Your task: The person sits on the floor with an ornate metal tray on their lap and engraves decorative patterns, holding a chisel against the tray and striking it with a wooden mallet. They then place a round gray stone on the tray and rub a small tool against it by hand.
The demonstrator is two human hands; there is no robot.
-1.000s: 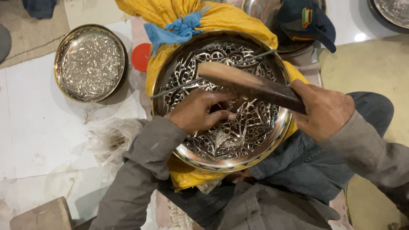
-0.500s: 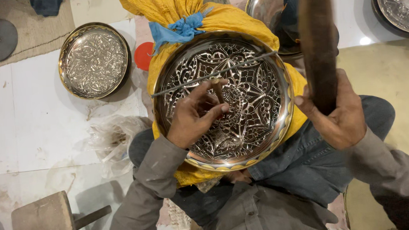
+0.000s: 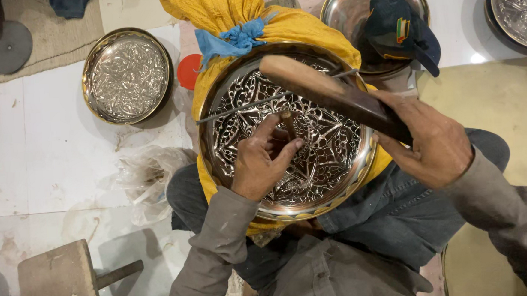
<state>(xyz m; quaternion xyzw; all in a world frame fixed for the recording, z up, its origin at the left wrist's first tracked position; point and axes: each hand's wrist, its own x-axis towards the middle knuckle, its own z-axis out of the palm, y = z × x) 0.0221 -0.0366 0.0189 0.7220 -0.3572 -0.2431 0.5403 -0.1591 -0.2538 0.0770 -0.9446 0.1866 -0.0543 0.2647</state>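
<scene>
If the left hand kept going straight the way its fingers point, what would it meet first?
Probably the wooden mallet held in the right hand, above the engraved tray. The left hand points up-right, gripping a small punch; depth is unclear.

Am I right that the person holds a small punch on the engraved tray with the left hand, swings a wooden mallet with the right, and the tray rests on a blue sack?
Not quite: the sack under the engraved tray is yellow, tied with a blue cloth strip. The head view shows it. The left hand does hold the small punch, and the right hand the wooden mallet.
</scene>
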